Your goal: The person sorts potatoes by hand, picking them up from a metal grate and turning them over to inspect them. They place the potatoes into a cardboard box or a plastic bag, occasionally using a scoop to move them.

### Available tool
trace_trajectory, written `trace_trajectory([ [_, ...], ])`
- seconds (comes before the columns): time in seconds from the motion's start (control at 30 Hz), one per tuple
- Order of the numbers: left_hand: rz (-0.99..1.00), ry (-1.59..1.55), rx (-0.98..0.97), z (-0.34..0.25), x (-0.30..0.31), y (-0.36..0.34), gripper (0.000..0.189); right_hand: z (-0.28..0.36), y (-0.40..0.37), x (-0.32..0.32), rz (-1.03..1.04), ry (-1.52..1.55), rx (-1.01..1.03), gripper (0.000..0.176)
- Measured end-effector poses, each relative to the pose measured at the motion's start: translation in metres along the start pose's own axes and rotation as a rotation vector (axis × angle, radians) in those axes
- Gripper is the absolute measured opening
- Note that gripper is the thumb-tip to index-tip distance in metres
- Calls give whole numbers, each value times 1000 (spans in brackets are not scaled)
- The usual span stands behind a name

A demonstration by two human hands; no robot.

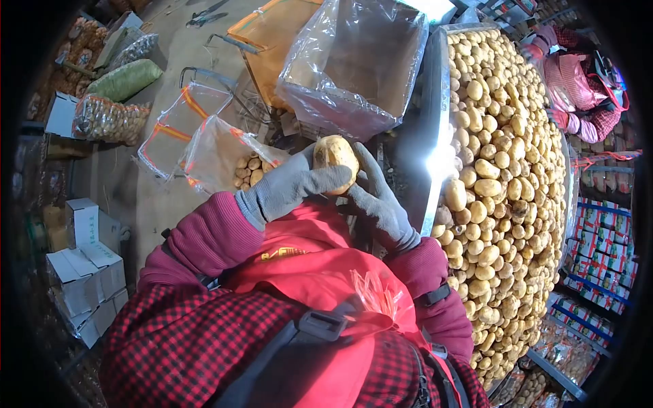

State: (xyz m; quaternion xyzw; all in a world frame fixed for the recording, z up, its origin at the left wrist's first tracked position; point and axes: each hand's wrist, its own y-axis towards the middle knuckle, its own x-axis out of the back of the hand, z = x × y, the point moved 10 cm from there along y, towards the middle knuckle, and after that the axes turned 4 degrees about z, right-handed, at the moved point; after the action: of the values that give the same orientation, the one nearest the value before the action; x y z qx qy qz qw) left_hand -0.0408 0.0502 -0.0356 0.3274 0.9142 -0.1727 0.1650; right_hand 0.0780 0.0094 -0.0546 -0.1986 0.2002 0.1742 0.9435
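1 large, pale potato (335, 155) is located directly above the red apron (309, 238), raised in front of the torso between 2 grey-gloved hands. Its long axis runs roughly away from the wearer, tilted slightly. The left hand (289, 185) is clamped on it, thumb laid across the near face. The right hand (384, 211) is cupped at the right side, fingers parted; whether it bears any load cannot be told. The potato heap (486, 187) lies to the right, nearer the right hand, with a metal rim (439, 88) standing between. Ahead, just beyond the potato, is a clear plastic liner (323, 102) with its mouth wide. To the left, near the left hand, a smaller clear bag (211, 146) contains several potatoes; the left glove and sleeve partly screen it. A co-worker (568, 75) is present at the heap's far side, well apart from the wearer's hands.
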Motion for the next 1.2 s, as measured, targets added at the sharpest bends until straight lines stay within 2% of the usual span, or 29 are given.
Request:
trace_trajectory([
  [0.07,25,-118,23,5,-1,-1,58,-2,1,3,-2,-57,15,82],
  [0.13,13,-107,9,4,1,-2,59,5,1,-1,5,-115,29,80],
  [0.2,-4,-90,-10,0,6,-4,61,-1,-4,-5,-117,271,-141,74],
  [0.23,28,-113,45,5,6,-6,62,2,1,-4,-113,317,-29,70],
  [0.37,145,-180,186,20,-1,-13,66,-18,7,2,-129,240,-33,69],
  [0.43,153,-348,170,29,-1,-19,70,-22,16,-2,-123,186,-58,69],
  [0.5,128,-307,183,17,-4,-27,74,-26,11,-6,-142,242,-131,69],
  [0.63,152,-259,127,8,-6,-31,78,-41,10,1,-91,411,-45,69],
  [0.7,-39,-91,42,18,32,-34,78,-37,6,17,-239,378,4,63],
  [0.77,-199,-169,61,17,65,-46,69,-25,-1,21,-230,417,25,61],
  [0.83,-366,-115,-8,8,86,-63,64,-15,-1,22,-240,386,85,60],
  [0.97,-425,-184,13,29,114,-77,60,-17,-2,17,-184,430,38,60],
  [1.07,-418,-110,-76,34,128,-77,57,-23,-2,21,-197,417,12,61],
  [1.13,-459,-320,-40,51,140,-79,51,-26,-3,23,-213,411,-23,63],
  [1.2,-481,-246,-62,52,148,-82,50,-26,-4,22,-223,427,-5,63],
])
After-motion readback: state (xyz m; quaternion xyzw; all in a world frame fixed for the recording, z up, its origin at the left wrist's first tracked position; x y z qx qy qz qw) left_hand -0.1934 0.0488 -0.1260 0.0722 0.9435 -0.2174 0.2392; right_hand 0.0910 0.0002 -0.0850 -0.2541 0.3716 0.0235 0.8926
